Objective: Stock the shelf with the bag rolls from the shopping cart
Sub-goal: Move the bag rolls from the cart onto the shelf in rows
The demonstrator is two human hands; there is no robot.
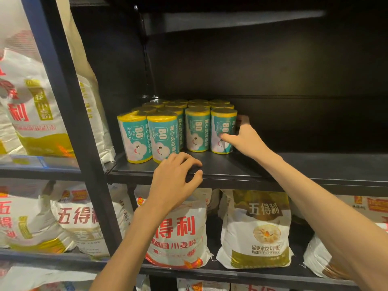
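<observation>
While the right hand has its grip wrapped round the end bag roll standing on the shelf, a sideways nudge could topple neighbours; the left hand, loosely curled, holds nothing.

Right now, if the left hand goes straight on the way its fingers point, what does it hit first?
Probably nothing at once: the left hand points right along the shelf's front edge, fingers curled. The bag rolls stand behind it, the right hand deeper in. Depth is unclear.
</observation>
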